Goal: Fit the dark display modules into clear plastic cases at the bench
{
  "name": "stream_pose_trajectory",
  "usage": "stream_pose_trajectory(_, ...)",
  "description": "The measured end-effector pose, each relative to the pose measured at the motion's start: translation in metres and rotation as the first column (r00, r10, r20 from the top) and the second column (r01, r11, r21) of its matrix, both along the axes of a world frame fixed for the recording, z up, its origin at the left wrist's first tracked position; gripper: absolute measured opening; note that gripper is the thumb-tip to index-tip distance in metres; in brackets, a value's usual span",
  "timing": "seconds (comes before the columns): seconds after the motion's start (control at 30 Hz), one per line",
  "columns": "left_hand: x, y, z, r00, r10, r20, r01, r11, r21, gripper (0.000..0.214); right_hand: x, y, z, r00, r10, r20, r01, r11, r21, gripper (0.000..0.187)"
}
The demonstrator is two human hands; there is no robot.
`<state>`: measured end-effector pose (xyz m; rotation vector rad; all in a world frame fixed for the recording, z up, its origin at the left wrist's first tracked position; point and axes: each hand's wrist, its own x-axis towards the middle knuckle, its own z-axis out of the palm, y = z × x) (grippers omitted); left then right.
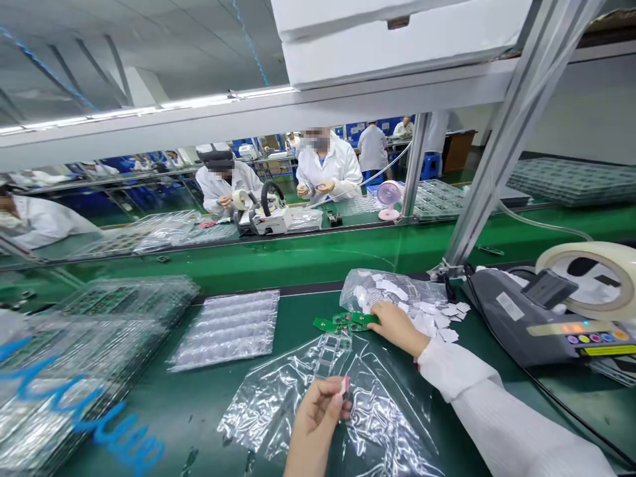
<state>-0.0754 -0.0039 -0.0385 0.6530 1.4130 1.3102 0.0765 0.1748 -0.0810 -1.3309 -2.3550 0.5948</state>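
Observation:
My left hand (318,414) is closed, pinching a small pink-and-white piece (344,385) between thumb and fingers. It is held above a clear plastic bag (273,404) spread on the green bench. Farther forward, my right hand (397,329) has its fingertips closed on the edge of a green circuit board (362,318). Other small green boards (325,324) lie beside that one, at the top of the bag. Right behind my right hand sits a clear bag of white paper pieces (382,286), and several loose white pieces (440,321) spill out next to it.
A clear blister tray (233,328) lies left of the bag, near stacked trays of boards (124,311). A tape dispenser (527,311) with a large tape roll (591,278) stands at right. A metal post (501,146) rises behind. Co-workers in white coats sit across the line.

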Motion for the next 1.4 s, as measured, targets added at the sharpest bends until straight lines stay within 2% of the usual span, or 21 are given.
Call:
stream_pose_trajectory(0.1, 0.007, 0.001, 0.005, 0.998, 0.012, -0.054, -0.007, 0.995, 0.095, 0.03, 0.018, -0.029, 0.026, 0.996, 0.016, -0.089, -0.015, 1.0, 0.007, 0.015)
stream_pose_trajectory(0.17, 0.016, 0.003, 0.006, 0.999, -0.017, -0.029, 0.021, 0.987, 0.157, 0.041, 0.036, -0.058, 0.05, 0.985, 0.059, -0.161, -0.06, 0.998, 0.004, 0.026)
stream_pose_trajectory(0.23, 0.027, 0.004, 0.008, 0.995, -0.096, -0.018, 0.097, 0.976, 0.195, 0.051, 0.055, -0.089, 0.072, 0.971, 0.107, -0.213, -0.11, 0.994, -0.002, 0.032)
stream_pose_trajectory(0.3, 0.04, 0.005, 0.012, 0.975, -0.222, -0.029, 0.223, 0.957, 0.185, 0.059, 0.07, -0.116, 0.084, 0.945, 0.156, -0.288, -0.158, 0.987, 0.014, 0.031)
stream_pose_trajectory(0.37, 0.055, 0.006, 0.016, 0.945, -0.324, -0.045, 0.327, 0.931, 0.162, 0.064, 0.08, -0.134, 0.084, 0.931, 0.167, -0.324, -0.157, 0.986, 0.057, 0.026)
stream_pose_trajectory(0.47, 0.077, 0.006, 0.022, 0.908, -0.414, -0.062, 0.418, 0.898, 0.135, 0.063, 0.092, -0.147, 0.069, 0.928, 0.068, -0.366, -0.001, 0.984, 0.179, 0.021)
stream_pose_trajectory(0.53, 0.091, 0.007, 0.024, 0.893, -0.447, -0.061, 0.451, 0.882, 0.14, 0.063, 0.102, -0.152, 0.059, 0.902, 0.015, -0.432, 0.113, 0.957, 0.268, 0.019)
stream_pose_trajectory(0.57, 0.097, 0.007, 0.024, 0.884, -0.465, -0.056, 0.468, 0.87, 0.156, 0.064, 0.108, -0.154, 0.057, 0.892, 0.018, -0.452, 0.131, 0.946, 0.296, 0.019)
stream_pose_trajectory(0.73, 0.114, 0.006, 0.028, 0.845, -0.53, -0.065, 0.531, 0.822, 0.203, 0.067, 0.141, -0.17, 0.066, 0.912, 0.152, -0.38, -0.015, 0.94, 0.34, 0.026)
stream_pose_trajectory(0.83, 0.117, 0.004, 0.031, 0.842, -0.524, -0.128, 0.539, 0.812, 0.223, 0.07, 0.152, -0.178, 0.071, 0.945, 0.134, -0.298, -0.006, 0.919, 0.394, 0.028)
stream_pose_trajectory(1.03, 0.122, 0.003, 0.038, 0.83, -0.533, -0.164, 0.557, 0.809, 0.189, 0.07, 0.148, -0.184, 0.077, 0.958, 0.067, -0.279, 0.079, 0.873, 0.481, 0.02)
stream_pose_trajectory(1.1, 0.122, 0.003, 0.04, 0.833, -0.536, -0.134, 0.553, 0.81, 0.197, 0.073, 0.147, -0.184, 0.082, 0.958, 0.078, -0.277, 0.068, 0.874, 0.48, 0.02)
stream_pose_trajectory(1.27, 0.118, 0.001, 0.036, 0.846, -0.532, -0.015, 0.52, 0.82, 0.241, 0.096, 0.151, -0.187, 0.093, 0.974, 0.111, -0.196, 0.008, 0.851, 0.524, 0.022)
stream_pose_trajectory(1.4, 0.117, -0.002, 0.031, 0.839, -0.543, -0.016, 0.523, 0.8, 0.295, 0.094, 0.154, -0.19, 0.093, 0.979, 0.136, -0.153, -0.041, 0.861, 0.506, 0.025)
